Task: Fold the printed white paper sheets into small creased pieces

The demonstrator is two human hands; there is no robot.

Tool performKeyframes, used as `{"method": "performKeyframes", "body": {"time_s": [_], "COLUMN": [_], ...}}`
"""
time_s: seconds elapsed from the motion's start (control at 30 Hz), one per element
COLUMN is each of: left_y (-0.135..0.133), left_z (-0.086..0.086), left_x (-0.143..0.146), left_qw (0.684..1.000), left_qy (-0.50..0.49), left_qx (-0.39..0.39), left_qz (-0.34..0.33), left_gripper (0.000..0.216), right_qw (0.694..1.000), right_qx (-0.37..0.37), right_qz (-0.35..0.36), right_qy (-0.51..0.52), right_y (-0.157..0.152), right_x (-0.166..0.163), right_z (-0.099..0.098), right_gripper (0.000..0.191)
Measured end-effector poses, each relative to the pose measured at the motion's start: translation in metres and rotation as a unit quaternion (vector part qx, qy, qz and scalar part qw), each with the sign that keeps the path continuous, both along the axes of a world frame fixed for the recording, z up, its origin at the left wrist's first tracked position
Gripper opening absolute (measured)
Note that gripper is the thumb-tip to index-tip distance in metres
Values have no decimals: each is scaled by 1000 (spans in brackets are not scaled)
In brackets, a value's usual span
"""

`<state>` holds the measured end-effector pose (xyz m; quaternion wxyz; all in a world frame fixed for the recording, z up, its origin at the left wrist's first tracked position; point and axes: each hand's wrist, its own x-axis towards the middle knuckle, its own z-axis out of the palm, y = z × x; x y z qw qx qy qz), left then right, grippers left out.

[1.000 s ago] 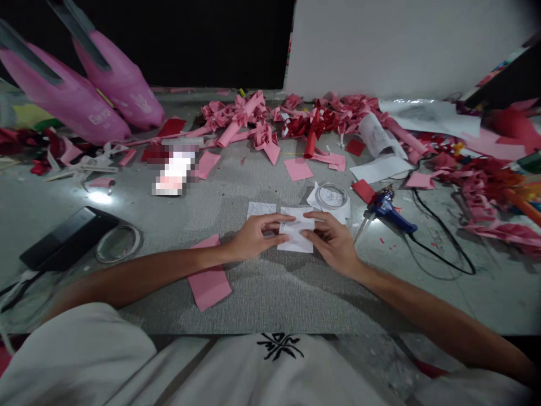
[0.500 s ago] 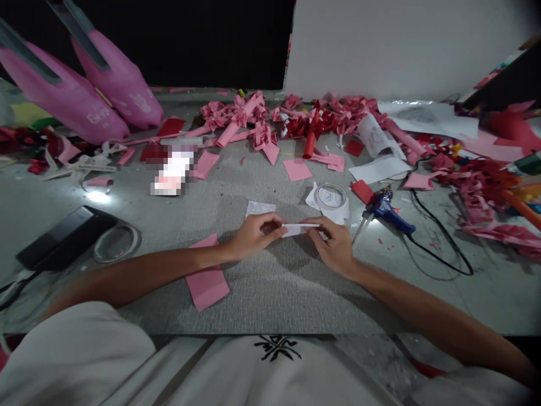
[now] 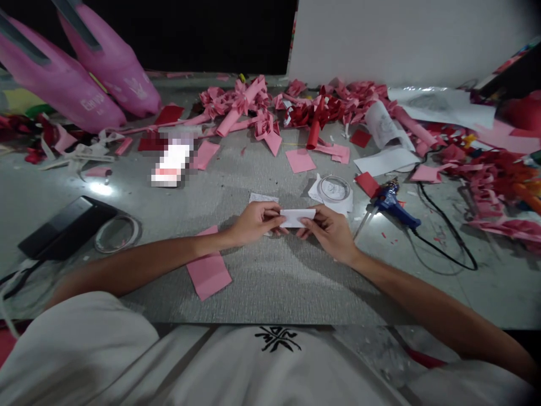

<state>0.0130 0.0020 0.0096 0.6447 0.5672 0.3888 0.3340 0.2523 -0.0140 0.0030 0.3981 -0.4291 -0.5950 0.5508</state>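
Observation:
Between my hands is a small piece of folded white paper, held level above the grey table. My left hand pinches its left end, thumb in front and fingers behind. At the right end, my right hand grips it the same way. Just behind my left hand, a small printed paper lies partly hidden. A pink paper sheet rests beneath my left forearm. Behind my right hand, a roll of clear tape sits on some white paper scraps.
A blue hot glue gun with a black cord lies to the right. On the left are a black device and another tape roll. Pink and red paper pieces line the back, beside two pink bottles.
The folded white paper has tilted, so its broad face now shows instead of mostly its edge. Both hands still hold its ends. The whole view has shifted slightly.

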Motion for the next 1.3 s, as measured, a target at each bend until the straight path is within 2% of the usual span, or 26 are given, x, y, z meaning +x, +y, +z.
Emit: {"method": "performKeyframes", "body": {"time_s": [0.3, 0.5, 0.63, 0.77, 0.87, 0.97, 1.03, 1.13, 1.23, 1.3], "left_y": [0, 0, -5, -14, -16, -16, -16, -17, -17, -17], "left_z": [4, 0, 0, 5, 8, 8, 7, 5, 3, 3], "left_x": [1, -2, -2, 0, 2, 3, 2, -3, -8, -9], "left_qw": [1000, 1000, 998, 992, 978, 957, 951, 952, 956, 956], "left_qy": [-6, 4, 34, 56, 107, 132, 137, 141, 141, 142], "left_qx": [-2, 1, 26, 51, 133, 233, 256, 260, 252, 255], "left_qz": [7, -2, -46, -102, -116, -109, -104, -82, -48, -33], "left_gripper": [34, 35, 34, 31, 29, 46, 55, 56, 53, 52], "right_qw": [1000, 1000, 992, 961, 949, 938, 935, 942, 965, 968], "right_qx": [-17, -11, 81, 201, 247, 278, 281, 259, 199, 180], "right_qz": [4, 18, 21, 40, 59, 94, 103, 73, -40, -97], "right_qy": [-3, -11, -98, -188, -188, -182, -190, -200, -167, -147], "right_y": [2, 1, 0, -2, -5, -8, -10, -10, -10, -11], "right_x": [-1, 1, 5, 7, 4, 1, 2, 8, 17, 19], "right_z": [0, 2, 10, 11, 9, 8, 11, 15, 17, 16], "right_gripper": [37, 39, 35, 33, 32, 33, 35, 37, 36, 30]}}
